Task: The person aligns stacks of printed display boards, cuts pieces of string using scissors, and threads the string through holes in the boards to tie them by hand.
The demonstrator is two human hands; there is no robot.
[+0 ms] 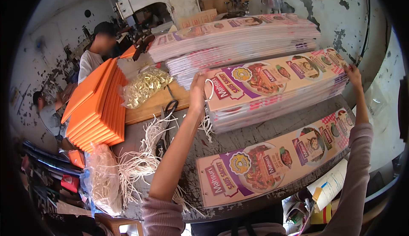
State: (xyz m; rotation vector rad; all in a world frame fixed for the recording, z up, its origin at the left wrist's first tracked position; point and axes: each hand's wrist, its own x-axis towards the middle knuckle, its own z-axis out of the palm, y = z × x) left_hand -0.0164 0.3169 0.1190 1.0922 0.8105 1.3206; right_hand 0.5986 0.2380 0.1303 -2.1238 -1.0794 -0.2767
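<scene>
A thick stack of long printed banners, with food pictures and "Mahsuri" lettering, lies across the table. My left hand grips its left end, fingers at the top edge, with a white string loop beside them. At the far right end, my right hand has its fingers closed at the corner of the stack. How many banners each hand grips is hidden. Nearer to me, a separate printed banner lies flat, with small holes at its left end.
Behind stands another banner stack. To the left are orange folded pieces, a bag of gold-coloured metal bits, black-handled scissors and white strings. A person sits beyond, near a large machine.
</scene>
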